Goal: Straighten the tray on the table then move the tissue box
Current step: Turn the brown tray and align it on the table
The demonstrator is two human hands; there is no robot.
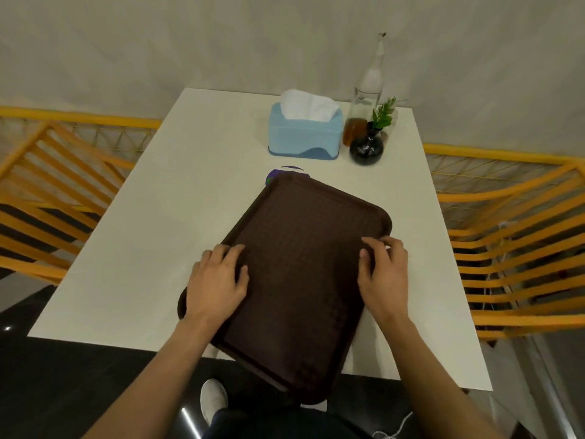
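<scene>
- Dark brown rectangular plastic tray (304, 264) lies askew on white desk (158, 217).
- Left hand (218, 280) lies flat on its left rim; right hand (383, 274) grips the right rim.
- Light blue tissue box (305, 134) stands farther back.

No lettering is legible. The tall clear glass bottle (368, 90) bears a small dark mark too faint to read; the round purple sticker (286, 172) is blurred.

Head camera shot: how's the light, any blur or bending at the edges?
Head view: dim, even indoor light with only faint shadows; wide-angle lens splays the table edges; the whole frame is slightly soft; small glints on the vase and floor.
</scene>
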